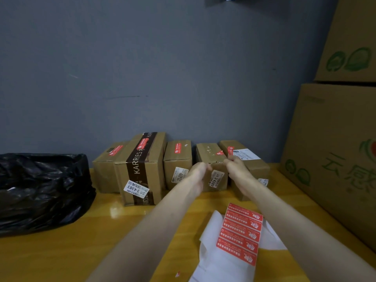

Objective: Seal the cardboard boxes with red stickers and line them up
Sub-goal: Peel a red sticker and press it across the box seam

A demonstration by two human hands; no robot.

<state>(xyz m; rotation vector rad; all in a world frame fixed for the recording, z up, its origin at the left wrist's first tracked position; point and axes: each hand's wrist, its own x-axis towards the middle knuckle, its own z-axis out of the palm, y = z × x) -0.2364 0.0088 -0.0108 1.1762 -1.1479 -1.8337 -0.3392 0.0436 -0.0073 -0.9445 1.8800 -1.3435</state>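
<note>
Sealing step: at 1 o'clock on the desk (61,251), the right hand (234,165) pinches a red sticker (230,150) at the last box (257,168) of the row, while the left hand (198,171), grip unclear, meets the neighbouring box (207,152); next, press the sticker flat across the seam.

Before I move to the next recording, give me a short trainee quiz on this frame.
1. True or false: the KARRIES-taped box carries a red sticker on top.
2. What lies at the left end of the table? A. black plastic bag B. tape dispenser C. weighing scale
3. How many small cardboard boxes stand in the row along the wall?
Key: 1 true; 2 A; 3 five.
</note>
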